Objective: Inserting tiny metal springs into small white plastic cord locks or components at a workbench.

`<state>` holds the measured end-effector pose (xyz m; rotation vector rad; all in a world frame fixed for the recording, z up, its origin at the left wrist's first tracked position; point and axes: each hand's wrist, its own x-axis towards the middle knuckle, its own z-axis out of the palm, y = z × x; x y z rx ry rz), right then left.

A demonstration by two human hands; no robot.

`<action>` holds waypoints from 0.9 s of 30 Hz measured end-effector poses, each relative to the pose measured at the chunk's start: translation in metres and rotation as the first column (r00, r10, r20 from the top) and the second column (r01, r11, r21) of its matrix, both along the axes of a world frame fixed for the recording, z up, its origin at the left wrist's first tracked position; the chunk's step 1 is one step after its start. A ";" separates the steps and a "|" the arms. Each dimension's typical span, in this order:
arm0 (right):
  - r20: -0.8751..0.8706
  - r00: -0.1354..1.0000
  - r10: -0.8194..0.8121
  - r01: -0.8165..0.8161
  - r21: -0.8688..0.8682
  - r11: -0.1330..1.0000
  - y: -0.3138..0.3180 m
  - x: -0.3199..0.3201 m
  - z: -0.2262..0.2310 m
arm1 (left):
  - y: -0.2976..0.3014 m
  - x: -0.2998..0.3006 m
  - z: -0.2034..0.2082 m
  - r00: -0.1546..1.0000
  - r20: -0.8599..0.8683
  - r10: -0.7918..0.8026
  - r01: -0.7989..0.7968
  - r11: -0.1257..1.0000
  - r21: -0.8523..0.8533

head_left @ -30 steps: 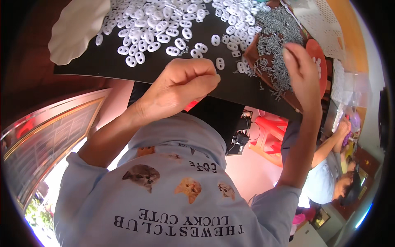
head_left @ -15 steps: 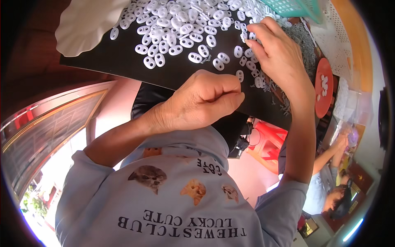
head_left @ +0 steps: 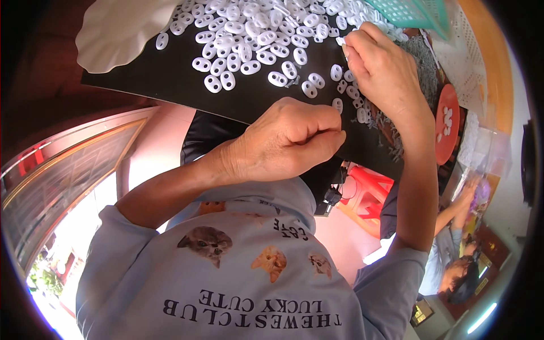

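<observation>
My left hand [head_left: 292, 139] is closed in a fist just off the near edge of the black table; what it holds, if anything, is hidden. Farther right, my right hand [head_left: 388, 76] has its thumb and forefinger pinched together, with a small white plastic piece [head_left: 341, 41] at the fingertips. White oval two-hole cord locks [head_left: 243, 51] lie heaped at the far side, several scattered toward me. One lone oval piece [head_left: 338, 105] sits between my hands. Smaller white pieces and small metal springs [head_left: 395, 144] lie beneath and beside my right wrist.
A scalloped white tray [head_left: 122, 37] stands at the far left and a green basket [head_left: 411, 14] at the far right. Right of my forearm is an orange plate [head_left: 443, 141] with small white pieces. A red stool [head_left: 368, 192] stands below the table; another person [head_left: 453, 255] works at right.
My right thumb and forefinger have closed together around a small white piece. My left fist has shifted slightly right in the picture. The whole view has moved a little.
</observation>
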<state>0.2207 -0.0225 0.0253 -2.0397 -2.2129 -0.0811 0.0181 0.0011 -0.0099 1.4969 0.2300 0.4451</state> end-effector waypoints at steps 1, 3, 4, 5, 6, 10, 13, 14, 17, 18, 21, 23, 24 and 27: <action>-0.044 0.999 0.010 -0.008 0.034 0.999 0.000 0.000 0.000 | 0.000 0.000 0.000 1.000 -0.002 -0.002 0.002 1.000 0.000; -0.146 0.989 0.029 -0.020 0.062 0.998 -0.006 0.003 0.002 | -0.001 -0.002 -0.001 0.999 -0.033 -0.022 0.018 0.993 -0.114; -0.245 0.968 0.055 -0.033 0.091 0.995 -0.007 0.003 0.004 | -0.002 -0.003 0.002 0.999 -0.035 -0.025 0.021 0.993 -0.115; -0.246 0.968 0.050 -0.029 0.091 0.995 -0.012 0.002 0.009 | -0.003 -0.006 0.008 0.999 -0.042 -0.030 0.018 0.969 -0.246; -0.404 0.915 0.026 -0.007 0.049 0.999 -0.020 -0.001 0.019 | -0.003 -0.008 0.014 0.998 -0.049 -0.036 0.015 0.928 -0.373; -0.736 0.675 -0.048 0.021 -0.045 0.999 -0.057 -0.014 0.037 | -0.004 -0.003 0.022 0.991 -0.050 0.128 -0.137 0.953 -0.270; -0.806 0.592 -0.001 -0.097 -0.072 0.993 -0.077 -0.020 0.039 | -0.005 0.005 0.016 0.996 -0.082 0.028 -0.044 0.979 -0.201; -0.823 0.568 -0.011 -0.117 -0.094 0.989 -0.080 -0.025 0.041 | -0.008 0.006 0.017 0.998 -0.057 0.007 -0.016 0.985 -0.173; -0.818 0.570 0.078 -0.100 0.025 0.995 -0.089 -0.030 0.029 | -0.017 0.009 0.021 1.000 -0.006 0.016 -0.017 0.981 -0.195; -0.832 0.552 0.055 -0.083 0.011 0.996 -0.091 -0.030 0.028 | -0.016 0.009 0.019 1.000 0.012 -0.011 0.013 0.976 -0.218; -0.873 0.486 0.048 -0.021 0.043 0.999 -0.095 -0.036 0.020 | -0.020 0.012 0.018 0.998 0.046 -0.050 0.063 0.938 -0.340; -0.885 0.456 0.087 0.067 0.132 0.989 -0.095 -0.041 0.009 | -0.026 0.013 0.022 1.000 -0.030 -0.009 -0.007 0.868 -0.497; -0.884 0.459 0.088 0.074 0.136 0.988 -0.098 -0.042 0.007 | -0.029 0.015 0.021 0.996 -0.073 0.048 -0.077 0.874 -0.480; -0.942 0.330 0.058 0.107 0.099 0.989 -0.100 -0.047 0.002 | -0.033 0.015 0.024 0.994 -0.043 0.103 -0.111 0.905 -0.410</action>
